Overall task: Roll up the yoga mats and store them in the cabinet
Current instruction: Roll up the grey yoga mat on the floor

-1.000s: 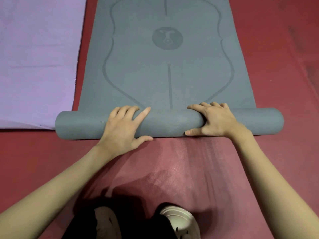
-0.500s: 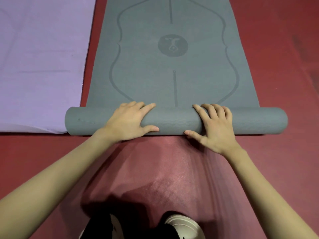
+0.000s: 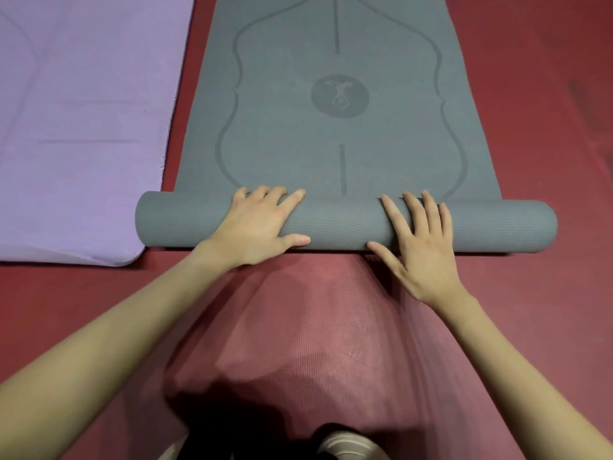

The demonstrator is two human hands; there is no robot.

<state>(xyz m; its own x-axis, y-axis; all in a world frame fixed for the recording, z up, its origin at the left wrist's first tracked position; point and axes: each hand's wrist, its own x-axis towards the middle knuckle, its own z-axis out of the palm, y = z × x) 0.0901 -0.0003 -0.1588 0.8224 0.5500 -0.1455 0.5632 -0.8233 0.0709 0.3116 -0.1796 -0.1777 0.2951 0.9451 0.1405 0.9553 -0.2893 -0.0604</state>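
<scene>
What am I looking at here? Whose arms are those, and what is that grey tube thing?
The picture comes from a camera worn on a person's head, looking down, so the arms are that person's own. The grey tube is a grey yoga mat, partly rolled up; the rest lies flat ahead on the red floor. The left hand and right hand rest on the roll with fingers spread, pressing rather than gripping. A purple mat lies flat beside it, to the left. At the bottom edge, a white shoe peeks in.
</scene>
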